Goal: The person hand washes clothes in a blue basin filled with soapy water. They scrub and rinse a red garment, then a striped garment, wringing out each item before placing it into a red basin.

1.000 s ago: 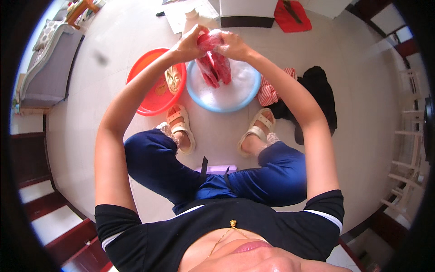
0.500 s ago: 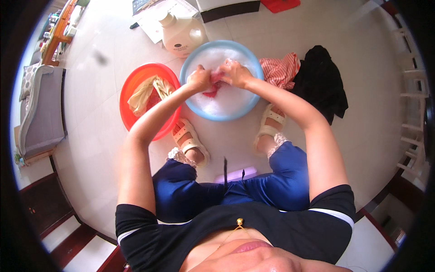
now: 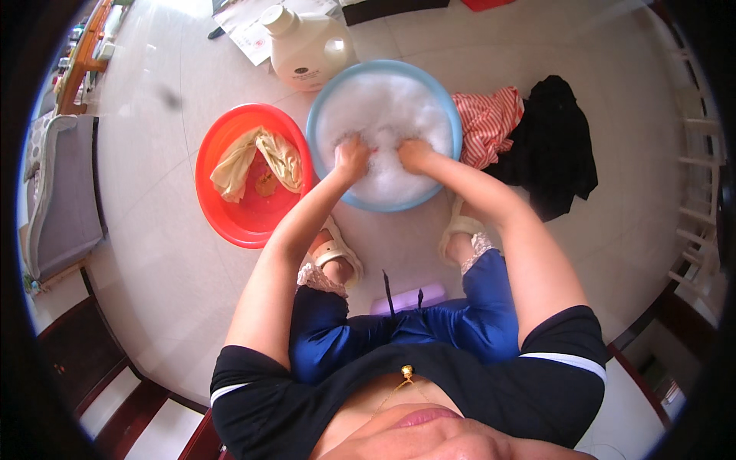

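Since half a second ago I see both hands, left hand [image 3: 351, 156] and right hand [image 3: 414, 153], pushed down together into the suds of the blue basin [image 3: 452, 115], grips hidden, presumably to soak whatever lies under the foam

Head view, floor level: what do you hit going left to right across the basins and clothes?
Red basin with a yellowish cloth → blue basin of suds, left hand then right hand in it → striped garment → black garment.
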`<state>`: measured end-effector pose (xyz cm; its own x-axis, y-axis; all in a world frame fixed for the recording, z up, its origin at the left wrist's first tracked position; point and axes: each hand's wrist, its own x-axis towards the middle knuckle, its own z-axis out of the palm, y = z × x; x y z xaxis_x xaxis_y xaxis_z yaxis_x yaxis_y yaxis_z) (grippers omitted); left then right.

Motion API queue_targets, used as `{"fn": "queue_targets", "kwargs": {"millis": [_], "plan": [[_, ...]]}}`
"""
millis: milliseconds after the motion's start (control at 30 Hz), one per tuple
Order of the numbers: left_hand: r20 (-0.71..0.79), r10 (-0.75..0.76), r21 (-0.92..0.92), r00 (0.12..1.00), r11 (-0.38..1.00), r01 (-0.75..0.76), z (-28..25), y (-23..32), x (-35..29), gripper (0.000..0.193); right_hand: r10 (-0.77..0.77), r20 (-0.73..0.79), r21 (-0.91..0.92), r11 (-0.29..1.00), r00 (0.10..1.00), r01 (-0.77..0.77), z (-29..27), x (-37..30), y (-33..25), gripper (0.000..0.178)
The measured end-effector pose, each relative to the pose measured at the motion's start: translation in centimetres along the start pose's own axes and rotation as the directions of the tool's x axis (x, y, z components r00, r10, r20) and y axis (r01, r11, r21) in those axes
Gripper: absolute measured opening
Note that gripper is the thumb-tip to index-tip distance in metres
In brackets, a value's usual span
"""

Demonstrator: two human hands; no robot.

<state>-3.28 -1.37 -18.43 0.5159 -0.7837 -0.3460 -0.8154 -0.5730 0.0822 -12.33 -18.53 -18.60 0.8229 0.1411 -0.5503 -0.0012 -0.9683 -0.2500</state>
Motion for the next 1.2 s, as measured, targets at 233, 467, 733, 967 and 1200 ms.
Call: {"fn": "queue_targets", "kwargs": {"millis": [233,467,733,967,1200], "plan": [[0.134,-0.108,-0.247,0.985,0.959,0.139,-12.0,0.8,0.7,0.038,-0.102,-0.095,0.566,0.813,0.99,0.138,-6.0,-0.8,1.9,0.047],[-0.104,-0.045,-0.715,0.994,0.698,-0.043,-22.3,1.6,-3.7,0.029,-0.182,-0.384,0.849,0.315,0.905,0.424,-14.7,-5.6,-2.5,0.049],[-0.382,-0.157,-0.884,0.911,0.348,-0.311,-27.3,4.5,-7.2,0.028,-0.116,-0.637,0.635,0.481,0.762,0.605,-19.6,-9.6,-5.5,0.038],[-0.493,-0.313,-0.867,0.812,0.105,-0.487,-29.2,3.8,-8.1,0.022,-0.162,-0.666,0.507,0.618,0.728,0.601,-14.7,-6.8,-2.4,0.028],[-0.391,-0.501,-0.806,0.772,-0.218,-0.55,-25.1,-2.1,-7.1,0.019,0.098,-0.537,0.793,0.397,0.838,0.462,-17.5,-9.1,-3.6,0.04]]}}
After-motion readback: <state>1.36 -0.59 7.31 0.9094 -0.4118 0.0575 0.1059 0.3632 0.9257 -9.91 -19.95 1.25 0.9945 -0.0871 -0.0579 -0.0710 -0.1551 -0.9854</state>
